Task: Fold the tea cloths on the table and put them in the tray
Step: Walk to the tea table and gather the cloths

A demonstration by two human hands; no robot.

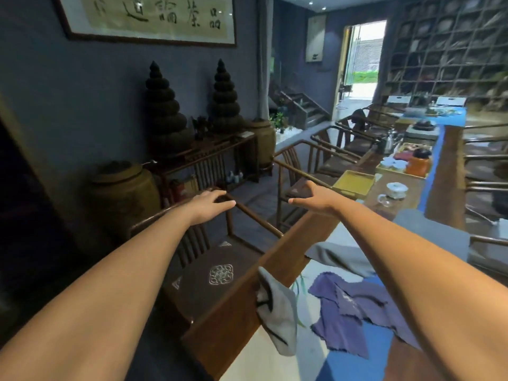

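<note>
Both my arms are stretched out ahead of me. My left hand (210, 203) hovers over the top rail of a wooden chair (247, 213), fingers apart, holding nothing. My right hand (316, 199) is out flat and empty over the table's left edge. Below my right forearm a crumpled purple tea cloth (349, 312) lies on the table. A grey-white cloth (280, 309) hangs over the table's edge. A larger grey cloth (346, 257) lies beyond the purple one. A yellow tray (353, 182) sits farther along the table, past my right hand.
The long wooden table (275, 270) carries a blue runner (431, 182), a lidded white cup (395, 188), a glass pitcher (384, 200) and more tea ware (412, 160) farther back. Wooden chairs line its left side. A sideboard (209, 160) and clay jars (123, 193) stand by the wall.
</note>
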